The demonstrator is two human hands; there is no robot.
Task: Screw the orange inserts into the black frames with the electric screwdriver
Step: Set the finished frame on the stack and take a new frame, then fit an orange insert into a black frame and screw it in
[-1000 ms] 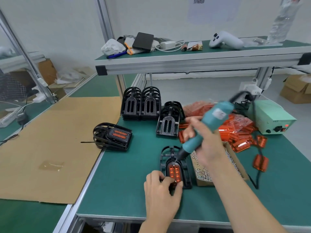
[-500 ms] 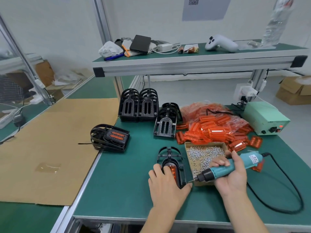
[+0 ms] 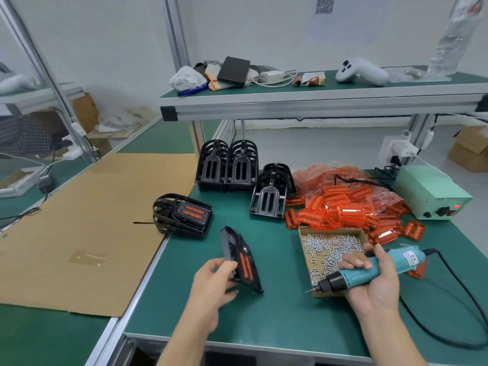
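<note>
My left hand grips a black frame with an orange insert and holds it tilted on edge above the green mat. My right hand grips the teal electric screwdriver, lying nearly level with its bit pointing left over the near corner of the cardboard screw box. A stack of frames with an orange insert on top sits at the mat's left edge. Empty black frames and another frame stack stand behind. A heap of orange inserts lies to the right.
A pale green power unit sits at far right, its black cable looping along the mat's right side. Brown cardboard covers the left table. An overhead shelf carries a controller, charger and other small items.
My left hand has lifted the frame off the mat and tipped it on edge toward the left. A second ago the screwdriver stood on the insert; it now lies level over the screw box.
</note>
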